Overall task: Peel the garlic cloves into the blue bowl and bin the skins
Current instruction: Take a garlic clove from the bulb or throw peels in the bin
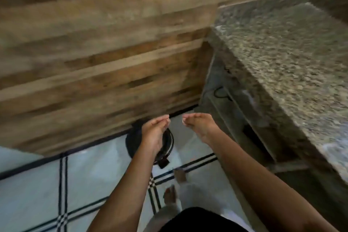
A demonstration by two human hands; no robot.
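Head view, motion-blurred: at lower centre of frame the left hand (155,133) hangs over the dark bin (132,142) on the tiled floor (84,184), the right hand (197,127) just beside its rim, both with fingers bunched to the thumb; whether they hold skins cannot be told. Likely fault: a release from the right hand misses the bin, and light skins drift. Blue bowl and cloves are out of view.
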